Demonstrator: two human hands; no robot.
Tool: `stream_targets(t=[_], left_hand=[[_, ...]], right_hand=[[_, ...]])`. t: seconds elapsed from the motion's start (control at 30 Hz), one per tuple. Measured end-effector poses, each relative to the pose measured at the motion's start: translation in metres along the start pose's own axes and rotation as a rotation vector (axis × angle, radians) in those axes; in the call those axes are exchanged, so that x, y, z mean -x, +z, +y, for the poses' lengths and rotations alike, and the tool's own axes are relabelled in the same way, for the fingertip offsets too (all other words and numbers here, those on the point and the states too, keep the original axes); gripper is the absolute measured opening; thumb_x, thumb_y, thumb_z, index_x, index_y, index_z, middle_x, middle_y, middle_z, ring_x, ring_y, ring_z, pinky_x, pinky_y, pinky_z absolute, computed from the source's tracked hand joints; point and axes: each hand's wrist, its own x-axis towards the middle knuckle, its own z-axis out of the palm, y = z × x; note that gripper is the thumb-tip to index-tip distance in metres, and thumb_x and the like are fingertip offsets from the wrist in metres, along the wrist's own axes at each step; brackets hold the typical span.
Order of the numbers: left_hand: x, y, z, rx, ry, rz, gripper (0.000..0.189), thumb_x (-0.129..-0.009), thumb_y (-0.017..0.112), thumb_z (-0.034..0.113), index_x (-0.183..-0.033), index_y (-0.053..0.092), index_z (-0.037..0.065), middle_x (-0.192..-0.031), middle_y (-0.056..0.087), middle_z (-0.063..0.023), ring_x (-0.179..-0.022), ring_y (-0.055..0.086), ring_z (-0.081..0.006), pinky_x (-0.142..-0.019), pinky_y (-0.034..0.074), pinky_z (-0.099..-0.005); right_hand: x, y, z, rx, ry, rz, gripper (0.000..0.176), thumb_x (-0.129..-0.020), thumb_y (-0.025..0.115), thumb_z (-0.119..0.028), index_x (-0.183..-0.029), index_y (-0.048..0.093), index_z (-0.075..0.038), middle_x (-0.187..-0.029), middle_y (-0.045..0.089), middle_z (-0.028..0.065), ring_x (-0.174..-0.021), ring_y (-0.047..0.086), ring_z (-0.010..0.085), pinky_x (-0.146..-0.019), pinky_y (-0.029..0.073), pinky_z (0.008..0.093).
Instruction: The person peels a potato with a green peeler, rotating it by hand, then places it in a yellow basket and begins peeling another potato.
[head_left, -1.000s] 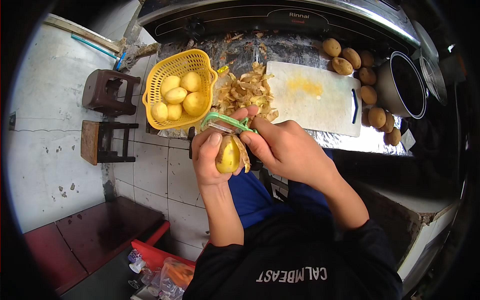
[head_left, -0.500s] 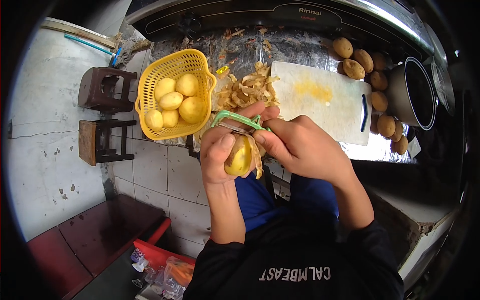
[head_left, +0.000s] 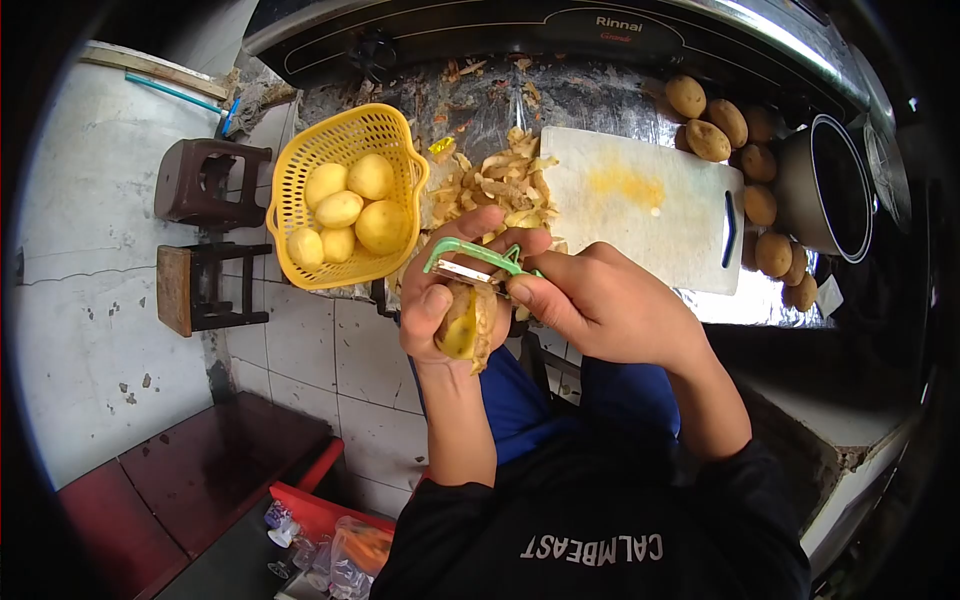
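My left hand (head_left: 428, 310) is wrapped round a partly peeled potato (head_left: 460, 332), with yellow flesh bare on one side and a strip of skin hanging along it. My right hand (head_left: 600, 300) grips a green peeler (head_left: 480, 250), its blade at the potato's upper end. Beyond my hands lies a heap of peelings (head_left: 500, 185) on the counter. To the left, a yellow basket (head_left: 289, 190) holds several peeled potatoes (head_left: 381, 226). A white cutting board (head_left: 640, 225) with an orange stain lies to the right of the peelings.
Several unpeeled potatoes (head_left: 708, 140) lie right of the board, beside a metal pot (head_left: 800, 185). A black stove (head_left: 470, 32) stands along the back. Two stools (head_left: 195, 180) are on the left. A red and black table (head_left: 180, 470) is at lower left.
The potato has turned in my left hand and shows more brown skin. The peeler's blade now faces up more, and the skin strip hangs nearer to the potato.
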Motion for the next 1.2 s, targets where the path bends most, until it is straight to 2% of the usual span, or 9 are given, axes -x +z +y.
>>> stream_targets(t=[0.1,0.53,0.63,0.7,0.83,0.97,1.03,1.07,1.2], left_hand=[[0.001,0.008,0.004,-0.246,-0.104,0.069,0.080,-0.082,0.064,0.031,-0.139,0.029,-0.012,-0.127,0.044,-0.0418,-0.121,0.051,-0.0404,-0.098,0.046,-0.0426],[-0.002,0.020,0.004,-0.294,-0.167,0.171,0.092,-0.073,0.074,0.034,-0.141,0.029,-0.008,-0.132,0.041,-0.0394,-0.127,0.044,-0.0389,-0.103,0.043,-0.0427],[0.001,0.022,0.003,-0.301,-0.154,0.210,0.094,-0.073,0.074,0.034,-0.142,0.028,-0.009,-0.132,0.041,-0.0402,-0.122,0.050,-0.0361,-0.090,0.052,-0.0347],[0.004,0.017,0.008,-0.345,-0.175,0.197,0.095,-0.072,0.074,0.035,-0.142,0.027,-0.009,-0.132,0.041,-0.0412,-0.104,0.061,-0.0291,-0.066,0.054,-0.0236],[0.005,0.015,0.007,-0.181,-0.167,0.150,0.095,-0.074,0.073,0.033,-0.144,0.024,-0.009,-0.130,0.041,-0.0429,-0.084,0.066,-0.0214,-0.049,0.047,-0.0175],[0.003,0.014,0.000,-0.067,-0.054,0.014,0.094,-0.077,0.070,0.026,-0.147,0.017,-0.006,-0.130,0.038,-0.0459,-0.084,0.066,-0.0225,-0.051,0.048,-0.0167],[0.002,0.028,-0.005,-0.311,0.026,0.218,0.096,-0.076,0.070,0.025,-0.147,0.015,-0.007,-0.129,0.038,-0.0471,-0.101,0.063,-0.0341,-0.073,0.055,-0.0262],[0.001,0.007,-0.003,0.176,-0.023,-0.149,0.097,-0.076,0.071,0.024,-0.147,0.013,-0.009,-0.127,0.039,-0.0479,-0.120,0.051,-0.0462,-0.099,0.046,-0.0423],[0.001,0.022,-0.002,0.131,0.103,-0.074,0.100,-0.075,0.072,0.024,-0.146,0.012,-0.011,-0.126,0.040,-0.0485,-0.128,0.041,-0.0503,-0.108,0.034,-0.0504]], right_hand=[[0.000,0.003,0.007,-0.020,-0.001,-0.028,0.038,-0.098,0.050,-0.030,-0.080,0.061,0.001,-0.055,0.055,0.0215,-0.057,0.059,0.0419,-0.058,0.047,0.0476],[-0.002,0.005,0.002,0.088,-0.037,0.019,0.034,-0.097,0.052,-0.030,-0.080,0.063,-0.003,-0.055,0.056,0.0166,-0.053,0.058,0.0376,-0.053,0.046,0.0445],[0.000,0.011,0.000,0.117,-0.063,0.070,0.033,-0.096,0.055,-0.029,-0.077,0.061,-0.003,-0.055,0.056,0.0170,-0.053,0.058,0.0383,-0.053,0.046,0.0458],[0.002,0.012,-0.001,0.123,-0.089,0.105,0.033,-0.095,0.056,-0.029,-0.075,0.060,-0.003,-0.055,0.056,0.0171,-0.053,0.058,0.0386,-0.053,0.046,0.0464],[0.003,0.013,0.001,0.226,-0.092,0.124,0.029,-0.095,0.057,-0.028,-0.080,0.057,-0.003,-0.055,0.056,0.0172,-0.052,0.057,0.0391,-0.051,0.045,0.0467],[0.011,0.015,0.002,0.286,-0.118,0.117,0.031,-0.097,0.051,-0.030,-0.093,0.056,0.000,-0.054,0.055,0.0179,-0.053,0.059,0.0388,-0.052,0.049,0.0449],[0.013,0.017,0.001,0.215,-0.120,0.121,0.031,-0.097,0.051,-0.031,-0.092,0.055,0.000,-0.054,0.055,0.0178,-0.053,0.059,0.0390,-0.052,0.049,0.0453],[0.014,0.017,0.001,0.149,-0.121,0.126,0.031,-0.097,0.052,-0.031,-0.091,0.055,0.000,-0.054,0.055,0.0177,-0.052,0.058,0.0392,-0.051,0.049,0.0456],[0.016,0.012,0.004,0.116,-0.138,0.054,0.030,-0.096,0.052,-0.030,-0.091,0.055,0.000,-0.056,0.056,0.0189,-0.055,0.059,0.0398,-0.053,0.049,0.0460]])
